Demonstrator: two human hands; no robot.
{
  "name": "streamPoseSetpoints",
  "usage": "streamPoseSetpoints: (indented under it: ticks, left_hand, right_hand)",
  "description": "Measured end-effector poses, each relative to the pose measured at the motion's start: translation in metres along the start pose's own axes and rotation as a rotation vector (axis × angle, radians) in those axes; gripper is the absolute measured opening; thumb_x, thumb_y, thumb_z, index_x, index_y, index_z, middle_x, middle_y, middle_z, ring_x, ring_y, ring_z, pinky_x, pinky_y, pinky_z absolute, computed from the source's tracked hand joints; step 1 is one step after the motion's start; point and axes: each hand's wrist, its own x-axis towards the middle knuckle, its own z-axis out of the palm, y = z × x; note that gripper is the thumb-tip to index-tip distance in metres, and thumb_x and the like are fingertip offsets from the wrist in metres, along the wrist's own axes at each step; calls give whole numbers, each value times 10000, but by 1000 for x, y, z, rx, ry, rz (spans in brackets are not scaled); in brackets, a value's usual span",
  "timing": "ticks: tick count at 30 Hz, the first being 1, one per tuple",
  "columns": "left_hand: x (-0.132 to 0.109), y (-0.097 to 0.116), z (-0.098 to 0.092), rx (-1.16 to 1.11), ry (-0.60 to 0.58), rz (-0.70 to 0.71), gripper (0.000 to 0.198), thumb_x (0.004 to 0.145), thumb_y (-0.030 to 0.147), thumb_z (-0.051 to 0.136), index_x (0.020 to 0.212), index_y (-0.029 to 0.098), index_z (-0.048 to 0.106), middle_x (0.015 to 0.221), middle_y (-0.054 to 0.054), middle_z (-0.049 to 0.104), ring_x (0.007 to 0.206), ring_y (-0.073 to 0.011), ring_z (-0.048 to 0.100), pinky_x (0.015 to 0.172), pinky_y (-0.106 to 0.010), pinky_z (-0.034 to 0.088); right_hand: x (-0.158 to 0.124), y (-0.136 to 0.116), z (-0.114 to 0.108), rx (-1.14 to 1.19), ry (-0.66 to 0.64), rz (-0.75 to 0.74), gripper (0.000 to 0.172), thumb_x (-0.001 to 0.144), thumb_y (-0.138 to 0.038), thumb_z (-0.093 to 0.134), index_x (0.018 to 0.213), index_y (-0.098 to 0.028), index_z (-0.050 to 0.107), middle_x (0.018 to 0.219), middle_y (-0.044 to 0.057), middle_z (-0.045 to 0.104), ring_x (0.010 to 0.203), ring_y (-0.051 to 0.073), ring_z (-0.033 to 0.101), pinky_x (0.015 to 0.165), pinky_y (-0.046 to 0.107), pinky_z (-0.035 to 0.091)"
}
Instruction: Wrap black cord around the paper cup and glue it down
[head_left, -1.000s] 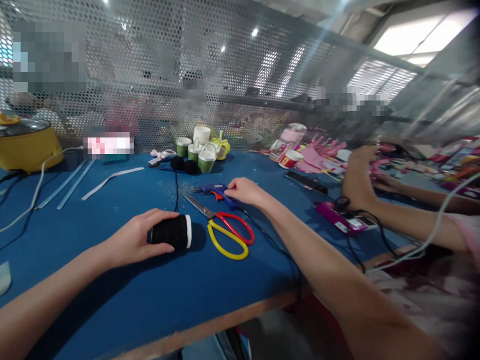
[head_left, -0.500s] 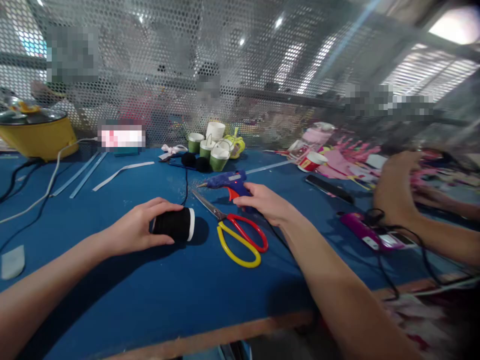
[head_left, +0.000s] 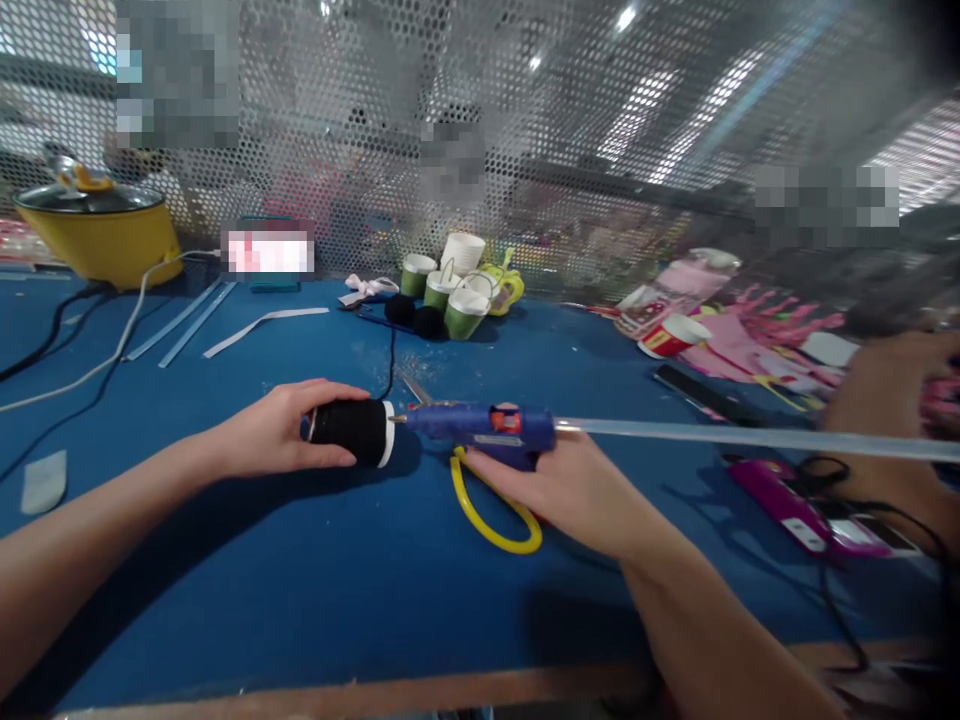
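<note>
My left hand (head_left: 289, 430) grips a cup wrapped in black yarn (head_left: 349, 432), lying on its side with its white rim to the right. A strand of black yarn (head_left: 391, 365) runs from it toward the back. Held in my right hand (head_left: 570, 490) is a blue glue gun (head_left: 480, 425), its nozzle pointing left at the white rim; whether it touches, I cannot tell. A long clear glue stick (head_left: 720, 434) sticks out of its rear. Beneath the gun lie scissors (head_left: 495, 530), partly hidden, with a yellow handle loop and blade tip showing.
Several green and white cups (head_left: 466, 312) and black pompoms (head_left: 427, 322) stand at the back. A yellow pot (head_left: 112, 240) is at far left. White strips (head_left: 262, 325) lie left of centre. A phone (head_left: 705, 395), a purple power strip (head_left: 802, 505) and another person's arm (head_left: 892, 420) are at right.
The glue gun has been lifted off the table in my right hand and brought left, over the scissors, to the cup's rim. My left hand still holds the cup. The view has shifted slightly.
</note>
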Motion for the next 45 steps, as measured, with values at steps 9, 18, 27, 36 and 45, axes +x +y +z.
streamPoseSetpoints:
  ticks: [9,18,27,36,45]
  left_hand:
    - [0,2,-1,7,6,-36,562,717,442,631,1202,199,486,1161,-59,584,1026,-224,549,866,-337,434]
    - [1,1,0,3,10,-35,567,719,457,626,1208,210,483,1168,-57,582,1032,-227,548,867,-338,435]
    - [-1,4,1,38,13,50,545,718,401,643,1203,217,478,1095,-74,586,972,-220,560,834,-341,444]
    - [-2,6,1,54,-14,124,517,735,324,636,1210,217,464,1102,-85,549,982,-215,548,840,-344,440]
    - [-3,7,0,71,-15,145,508,741,307,632,1212,213,467,1112,-86,540,987,-218,550,840,-336,445]
  right_hand:
    - [-5,-6,5,-86,105,-167,163,770,-237,511,610,-203,508,566,-24,555,488,116,504,513,232,402]
    - [-7,-8,3,-12,60,-128,126,765,-223,529,648,-203,488,570,-34,532,480,104,468,472,218,365]
    - [-3,-1,4,-68,112,-132,111,782,-254,515,687,-206,546,611,-16,582,540,129,538,514,231,416]
    - [-3,-5,2,-146,99,-139,148,807,-242,487,774,-210,628,737,16,652,685,172,606,659,271,467]
    - [-6,-2,-1,-225,47,-63,180,806,-310,483,769,-225,637,689,15,659,632,180,606,576,274,461]
